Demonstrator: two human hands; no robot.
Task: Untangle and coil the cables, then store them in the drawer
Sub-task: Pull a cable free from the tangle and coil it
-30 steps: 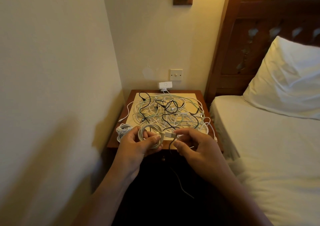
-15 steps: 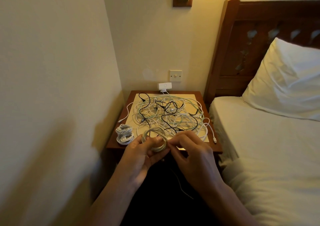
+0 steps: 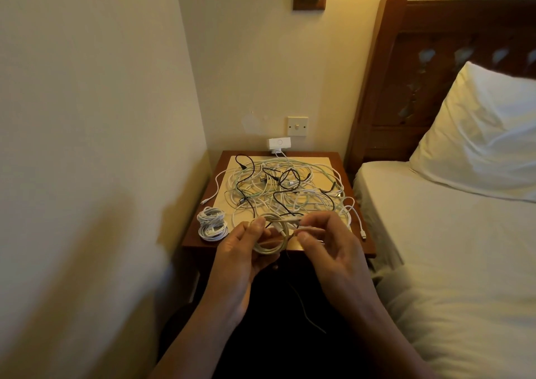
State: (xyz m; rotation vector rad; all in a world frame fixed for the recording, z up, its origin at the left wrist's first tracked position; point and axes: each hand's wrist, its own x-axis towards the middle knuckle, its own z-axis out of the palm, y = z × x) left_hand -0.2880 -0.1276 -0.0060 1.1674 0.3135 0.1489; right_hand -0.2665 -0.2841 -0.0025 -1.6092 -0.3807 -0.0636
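- My left hand (image 3: 240, 258) grips the coiled cable (image 3: 271, 240), fingers (image 3: 258, 225) pressed onto its upper loops; the coil hangs in the air just in front of the tabletop (image 3: 200, 240), not resting on it.
- My right hand (image 3: 327, 251) pinches the cable's free end (image 3: 290, 221) between thumb and forefinger, aiming it across the coil; judged to be the securing wrap.
- Risk: the left grip covers one side only; if it slackens during the tuck, the loops will likely spring apart and the coil must be redone.
- Risk: a thin dark cable (image 3: 301, 306) trails down below my hands; I cannot tell whether it passes through the coil; if it does, it would be bound in.
- Risk: the tangled pile (image 3: 287, 190) lies just behind my hands; a stray loop could catch the end and drag more strands forward.
- Two finished bundles (image 3: 211, 223) sit at the tabletop's left front corner, near the edge; a knock could send them off.
- The drawer is not identifiable in this view; storage not yet begun.
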